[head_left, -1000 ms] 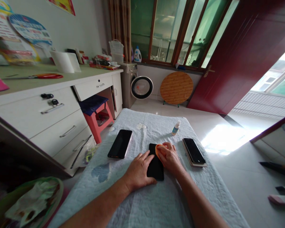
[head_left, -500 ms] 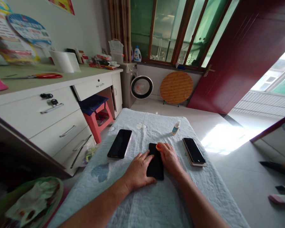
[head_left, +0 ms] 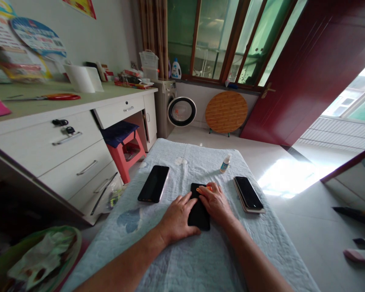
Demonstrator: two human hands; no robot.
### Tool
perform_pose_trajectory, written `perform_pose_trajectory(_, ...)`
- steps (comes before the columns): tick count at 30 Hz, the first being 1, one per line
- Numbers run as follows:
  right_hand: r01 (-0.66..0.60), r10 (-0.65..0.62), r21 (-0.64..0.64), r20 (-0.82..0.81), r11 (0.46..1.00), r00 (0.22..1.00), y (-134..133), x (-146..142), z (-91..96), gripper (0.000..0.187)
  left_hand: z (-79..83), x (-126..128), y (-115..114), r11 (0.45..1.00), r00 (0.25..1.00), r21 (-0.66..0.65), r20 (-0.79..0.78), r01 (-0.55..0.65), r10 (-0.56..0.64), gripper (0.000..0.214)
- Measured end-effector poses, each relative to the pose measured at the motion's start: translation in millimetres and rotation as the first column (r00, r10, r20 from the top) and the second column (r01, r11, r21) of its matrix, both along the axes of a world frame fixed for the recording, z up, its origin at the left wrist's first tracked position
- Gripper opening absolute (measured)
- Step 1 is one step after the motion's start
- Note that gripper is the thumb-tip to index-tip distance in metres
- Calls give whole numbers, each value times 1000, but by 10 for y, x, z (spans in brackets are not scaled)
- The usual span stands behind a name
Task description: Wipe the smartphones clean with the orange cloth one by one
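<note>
A black smartphone [head_left: 200, 218] lies flat on the light blue quilted cover, between my two hands. My left hand [head_left: 177, 219] grips its left side, with the thumb at the near edge and the fingertips on the screen. In my right hand [head_left: 216, 203] a small orange cloth [head_left: 209, 188] is pinched against the upper part of the screen; the fingers hide part of it. To the left lies a second dark phone [head_left: 154, 184]. On the right a third phone [head_left: 248, 192] rests on a pale case or flat thing. Beyond my right hand stands a small spray bottle [head_left: 225, 164], upright.
The quilted cover [head_left: 188, 267] spreads over the surface under the phones. A white desk [head_left: 76, 115] with drawers runs along the left, a red stool [head_left: 124, 158] partly beneath it. At lower left stands a waste basket [head_left: 76, 239] with crumpled paper.
My right hand has shifted slightly left over the phone's top end, and more of the orange cloth shows. The left hand and the phone have stayed in place.
</note>
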State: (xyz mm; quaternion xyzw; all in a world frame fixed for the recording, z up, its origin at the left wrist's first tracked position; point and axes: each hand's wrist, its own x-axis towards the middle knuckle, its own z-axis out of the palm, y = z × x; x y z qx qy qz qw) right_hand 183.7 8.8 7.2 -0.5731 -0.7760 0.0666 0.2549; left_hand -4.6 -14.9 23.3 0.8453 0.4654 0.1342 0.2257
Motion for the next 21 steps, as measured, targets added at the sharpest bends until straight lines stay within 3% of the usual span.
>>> perform_pose_trajectory(5,-14,13,-16,-83,1000,996,32,4,-27,28,6,1,0,1000,1000,-9,9,0,0,89)
perform_pose_trajectory(9,61,-56,21,-161,998,985,38,24,-22,24,18,2,2,1000,1000,-26,22,15,-14,91)
perform_pose_trajectory(12,44,-39,29,-152,999,988,26,26,-2,18,11,0,2,999,999,-31,35,12,-11,90)
perform_pose_trajectory(21,-21,18,-34,-81,999,997,-27,-18,42,27,-21,-3,9,1000,1000,-10,29,8,-8,89)
